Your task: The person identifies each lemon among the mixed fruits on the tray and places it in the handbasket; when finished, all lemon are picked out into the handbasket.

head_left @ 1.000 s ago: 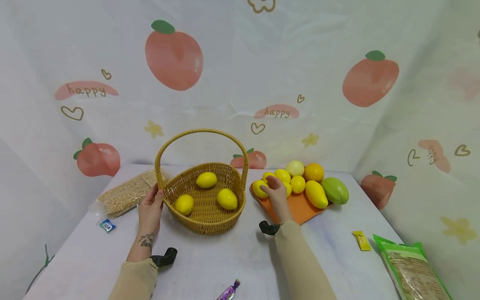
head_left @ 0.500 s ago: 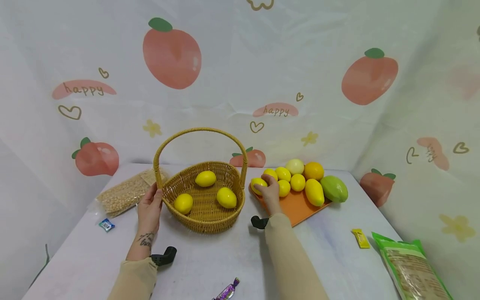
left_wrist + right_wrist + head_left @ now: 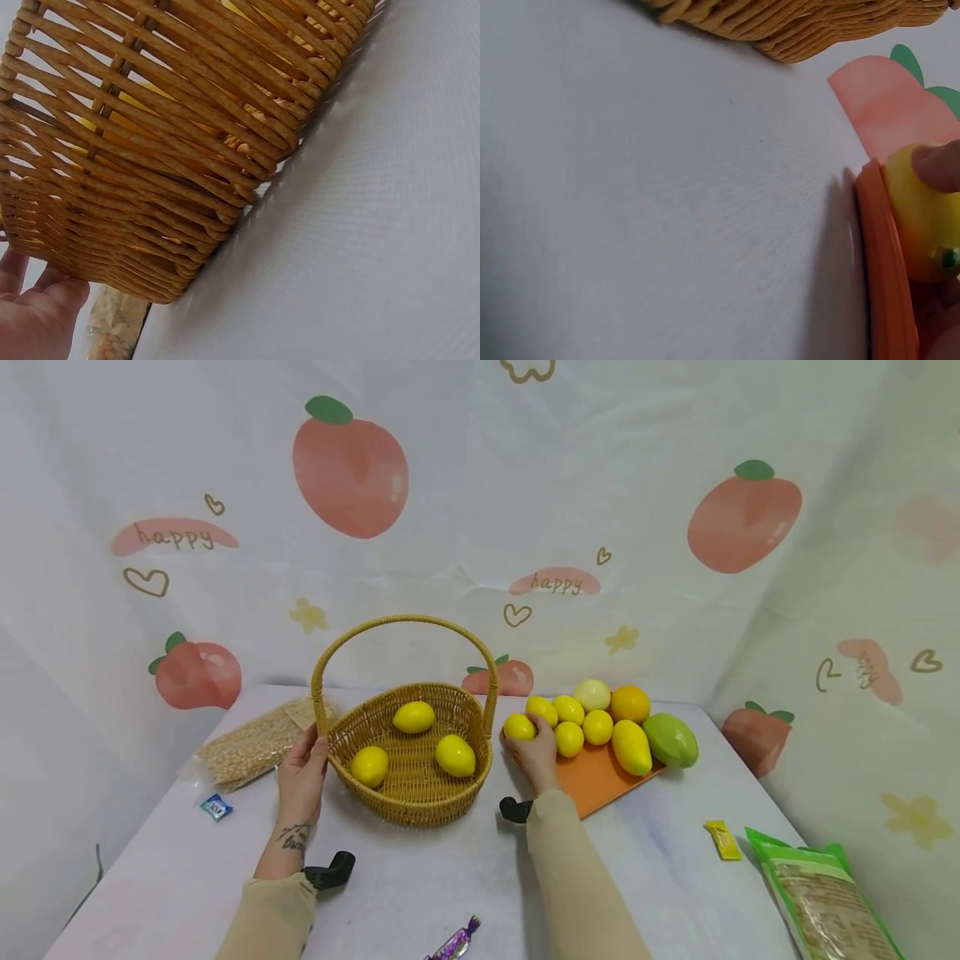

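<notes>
My left hand [image 3: 302,781] grips the left rim of a wicker basket [image 3: 416,812] near the foot of its arched handle. In the left wrist view its fingertips [image 3: 66,292] touch the woven side. Three lemons lie in the basket, among them a lemon [image 3: 414,717] at the back. My right hand [image 3: 537,760] holds another lemon [image 3: 517,727] at the left end of an orange tray [image 3: 600,787]. The right wrist view shows the thumb on this lemon [image 3: 913,214], just inside the tray's raised edge [image 3: 885,277]; part of the hand is out of frame.
The tray also bears several lemons, a mango [image 3: 632,747], an orange [image 3: 630,703], a pale round fruit [image 3: 592,694] and a green fruit [image 3: 671,741]. Around lie a bag of kernels [image 3: 251,747], a green-edged bag [image 3: 825,897], and blue [image 3: 216,807], yellow [image 3: 723,841] and purple [image 3: 454,943] wrapped sweets.
My right hand has moved left and closed its fingers round the leftmost lemon on the tray. My left hand stays on the basket, which has not moved.
</notes>
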Demonstrator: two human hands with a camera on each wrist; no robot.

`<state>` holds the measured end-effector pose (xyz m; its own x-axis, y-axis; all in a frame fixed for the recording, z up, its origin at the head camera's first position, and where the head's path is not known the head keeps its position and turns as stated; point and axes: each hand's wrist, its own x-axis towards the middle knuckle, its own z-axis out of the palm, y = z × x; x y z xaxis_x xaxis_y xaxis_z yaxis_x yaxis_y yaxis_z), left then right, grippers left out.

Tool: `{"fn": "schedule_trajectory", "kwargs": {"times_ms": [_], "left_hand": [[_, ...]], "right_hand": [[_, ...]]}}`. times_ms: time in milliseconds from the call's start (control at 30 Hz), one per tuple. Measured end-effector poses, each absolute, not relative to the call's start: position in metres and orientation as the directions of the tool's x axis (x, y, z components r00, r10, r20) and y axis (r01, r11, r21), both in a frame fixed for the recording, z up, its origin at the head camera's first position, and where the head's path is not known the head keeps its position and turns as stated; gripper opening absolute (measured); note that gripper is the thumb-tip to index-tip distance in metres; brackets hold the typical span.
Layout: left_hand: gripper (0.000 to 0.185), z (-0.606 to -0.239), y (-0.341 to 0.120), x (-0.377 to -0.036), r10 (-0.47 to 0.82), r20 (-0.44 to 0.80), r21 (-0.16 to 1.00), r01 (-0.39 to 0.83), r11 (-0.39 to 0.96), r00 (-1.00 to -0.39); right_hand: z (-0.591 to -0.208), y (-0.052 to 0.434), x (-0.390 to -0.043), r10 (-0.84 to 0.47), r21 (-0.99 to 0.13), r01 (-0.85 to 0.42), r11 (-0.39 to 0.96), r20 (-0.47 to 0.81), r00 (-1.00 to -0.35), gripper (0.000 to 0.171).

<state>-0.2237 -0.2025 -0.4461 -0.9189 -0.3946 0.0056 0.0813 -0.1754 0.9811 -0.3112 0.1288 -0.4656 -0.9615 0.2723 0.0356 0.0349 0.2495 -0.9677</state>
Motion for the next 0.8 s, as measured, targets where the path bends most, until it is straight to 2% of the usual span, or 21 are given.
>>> {"fn": "schedule_trajectory", "kwargs": {"times_ms": [100, 300, 433, 567, 800], "left_hand": [[0.054, -0.446, -0.202, -0.224, -0.394, -0.004, 0.985, 0.065, -0.162, -0.919], [0.053, -0.446, -0.203, -0.225, -0.397, -0.015, 0.985, 0.056, -0.166, -0.918], [0.053, -0.447, -0.203, -0.226, -0.398, -0.004, 0.97, 0.093, -0.223, -0.918], [0.054, -0.447, -0.204, -0.226, -0.394, -0.013, 0.956, 0.105, -0.275, -0.919], [0.054, -0.446, -0.205, -0.226, -0.393, -0.036, 0.959, 0.078, -0.271, -0.919]], "right_hand": [[-0.465, 0.129, -0.31, 0.278, -0.974, 0.032, 0.225, 0.033, -0.96, 0.065], [-0.458, 0.137, -0.308, 0.233, -0.996, -0.016, 0.087, 0.036, -0.972, 0.063], [-0.451, 0.148, -0.305, 0.188, -0.999, -0.049, 0.02, 0.052, -0.981, 0.06], [-0.435, 0.159, -0.294, 0.134, -0.997, -0.079, 0.006, 0.079, -0.988, 0.056], [-0.418, 0.174, -0.279, 0.06, -0.991, -0.118, -0.057, 0.114, -0.992, 0.058]]}}
